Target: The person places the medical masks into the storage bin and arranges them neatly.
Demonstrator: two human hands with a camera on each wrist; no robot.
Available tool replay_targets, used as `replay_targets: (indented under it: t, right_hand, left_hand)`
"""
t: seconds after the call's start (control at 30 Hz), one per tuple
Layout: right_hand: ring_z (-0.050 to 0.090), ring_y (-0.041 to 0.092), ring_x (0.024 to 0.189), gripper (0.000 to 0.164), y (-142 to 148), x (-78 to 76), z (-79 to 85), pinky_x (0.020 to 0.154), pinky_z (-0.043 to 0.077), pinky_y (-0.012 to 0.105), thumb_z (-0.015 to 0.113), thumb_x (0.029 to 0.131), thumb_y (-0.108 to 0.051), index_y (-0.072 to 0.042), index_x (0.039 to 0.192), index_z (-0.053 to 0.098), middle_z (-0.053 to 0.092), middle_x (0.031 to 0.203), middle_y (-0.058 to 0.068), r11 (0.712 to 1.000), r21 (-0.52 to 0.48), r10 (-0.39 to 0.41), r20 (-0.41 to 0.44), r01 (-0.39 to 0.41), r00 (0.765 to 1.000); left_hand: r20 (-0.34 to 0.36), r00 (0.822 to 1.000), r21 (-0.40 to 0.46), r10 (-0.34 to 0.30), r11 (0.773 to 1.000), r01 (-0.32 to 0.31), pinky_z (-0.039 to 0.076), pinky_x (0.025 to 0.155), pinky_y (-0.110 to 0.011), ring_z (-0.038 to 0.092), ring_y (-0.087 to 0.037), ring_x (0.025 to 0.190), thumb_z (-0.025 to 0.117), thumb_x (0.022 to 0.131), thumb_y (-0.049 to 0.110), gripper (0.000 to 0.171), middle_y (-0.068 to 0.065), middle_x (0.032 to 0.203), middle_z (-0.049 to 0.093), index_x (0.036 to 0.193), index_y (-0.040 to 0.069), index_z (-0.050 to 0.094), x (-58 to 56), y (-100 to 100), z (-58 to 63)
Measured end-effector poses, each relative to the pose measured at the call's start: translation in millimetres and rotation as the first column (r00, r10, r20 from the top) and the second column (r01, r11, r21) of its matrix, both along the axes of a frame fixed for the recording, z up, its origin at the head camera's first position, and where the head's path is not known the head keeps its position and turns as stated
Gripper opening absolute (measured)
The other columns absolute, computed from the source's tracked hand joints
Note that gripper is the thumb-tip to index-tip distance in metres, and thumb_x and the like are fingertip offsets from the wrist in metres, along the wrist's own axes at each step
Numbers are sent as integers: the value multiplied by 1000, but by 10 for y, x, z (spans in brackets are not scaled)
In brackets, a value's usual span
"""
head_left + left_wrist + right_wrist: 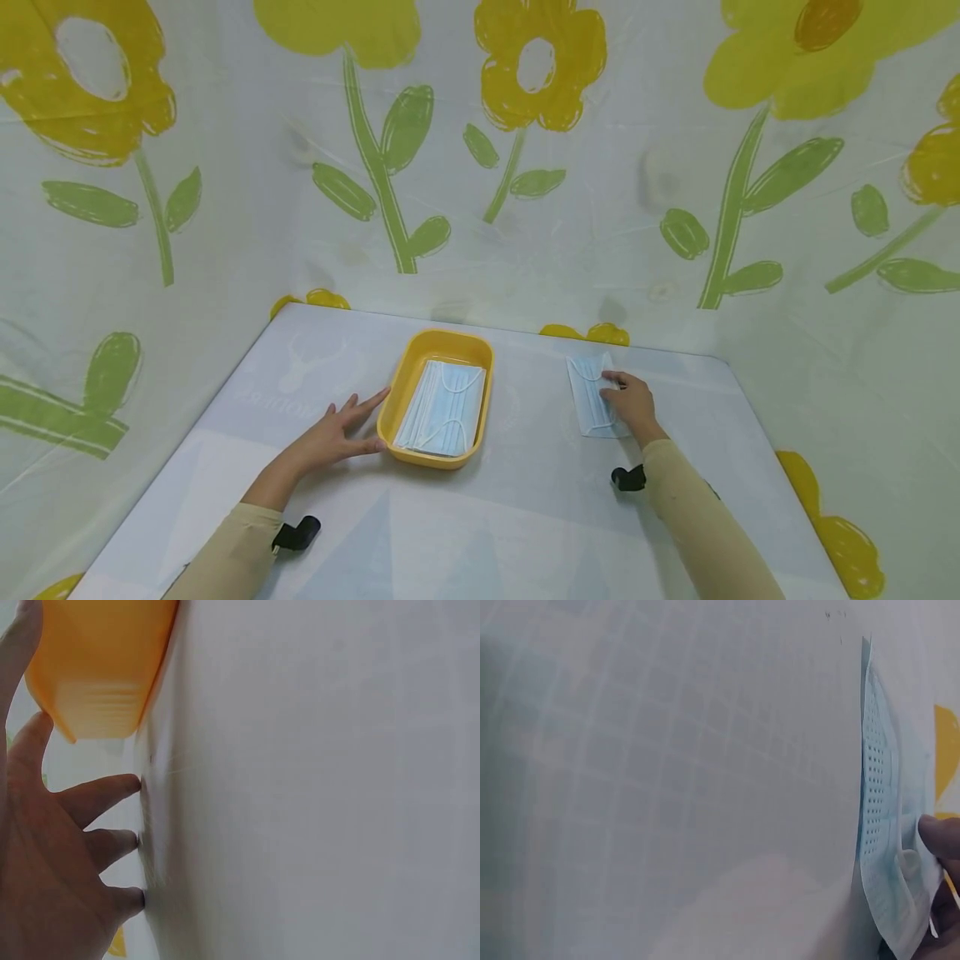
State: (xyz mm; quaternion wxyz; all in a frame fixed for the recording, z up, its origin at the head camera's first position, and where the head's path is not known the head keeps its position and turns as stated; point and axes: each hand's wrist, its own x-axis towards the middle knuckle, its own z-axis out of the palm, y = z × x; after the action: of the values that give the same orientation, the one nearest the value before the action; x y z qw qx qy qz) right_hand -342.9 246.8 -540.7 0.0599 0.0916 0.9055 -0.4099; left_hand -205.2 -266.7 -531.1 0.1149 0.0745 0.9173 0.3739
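On the table, a yellow plastic basket [398, 398] holds a stack of light blue face masks [450, 400] with white ear loops. My left hand [337, 435] is at the basket's left side, fingers spread, thumb and index fingertip at its wall. The other fingertips rest on the table in the left wrist view. To the right of the basket lies a single blue face mask [588, 396]. My right hand [632, 403] pinches that mask along its right edge; in the right wrist view the thumb [939, 834] presses on its face beside an ear loop.
Below both hands is a pale table [480, 517] with faint printed shapes. White cloth [585, 267] with yellow flowers stands behind the table and along its sides. A black wrist camera [298, 533] sits on the left sleeve, another camera [628, 478] on the right.
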Motion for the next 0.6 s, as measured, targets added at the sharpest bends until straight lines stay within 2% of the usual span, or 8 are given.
replay_targets:
  t: [0.27, 0.6]
  right_hand:
    - [31, 45, 146, 44, 46, 27, 19, 119, 28, 60, 59, 101, -12, -4, 144, 55, 38, 158, 24, 1000, -17, 12, 17, -12, 1000]
    - [32, 43, 146, 41, 38, 89, 56, 119, 30, 58, 58, 102, -12, -6, 142, 58, 41, 156, 22, 997, -77, -25, 2, 25, 1000]
  left_hand:
    - [1, 1000, 4, -1, 1000, 1, -4, 118, -71, 7, -50, 152, 77, 83, 58, 96, -13, 166, 27, 162, 32, 29, 6, 10, 10]
    - [-8, 1000, 2, -9, 1000, 9, -4, 119, -70, 8, -51, 152, 77, 83, 58, 96, -15, 164, 30, 161, 32, 29, 9, 18, 16]
